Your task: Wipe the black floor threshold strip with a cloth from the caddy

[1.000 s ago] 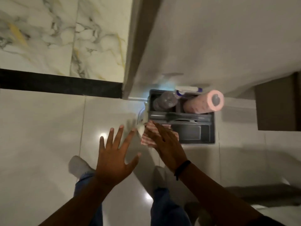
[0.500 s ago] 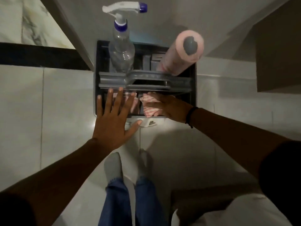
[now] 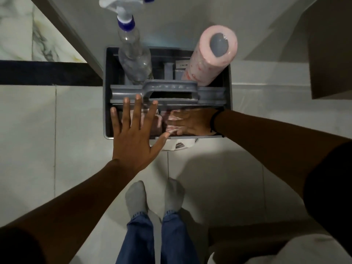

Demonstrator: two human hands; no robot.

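A grey caddy [image 3: 107,96] with a centre handle [image 3: 171,91] stands on the floor against the wall. My right hand [image 3: 192,122] reaches into its front compartment, fingers around a pink striped cloth [image 3: 171,128]; the grip is blurred. More pink cloth [image 3: 156,121] lies in the left part of that compartment. My left hand [image 3: 133,138] hovers above it, flat, fingers spread, holding nothing. The black threshold strip [image 3: 43,73] runs across the floor at the left and ends near the caddy's back left corner.
A clear spray bottle [image 3: 133,60] and a pink roll [image 3: 209,60] stand in the caddy's back section. A white object [image 3: 179,146] pokes out under its front edge. My socked feet [image 3: 136,199] stand close behind. A brown cabinet [image 3: 331,54] is at right.
I have bent closer over the caddy. My right hand moved with the cloth from the caddy's left front corner into the front compartment. My left hand followed over the caddy.
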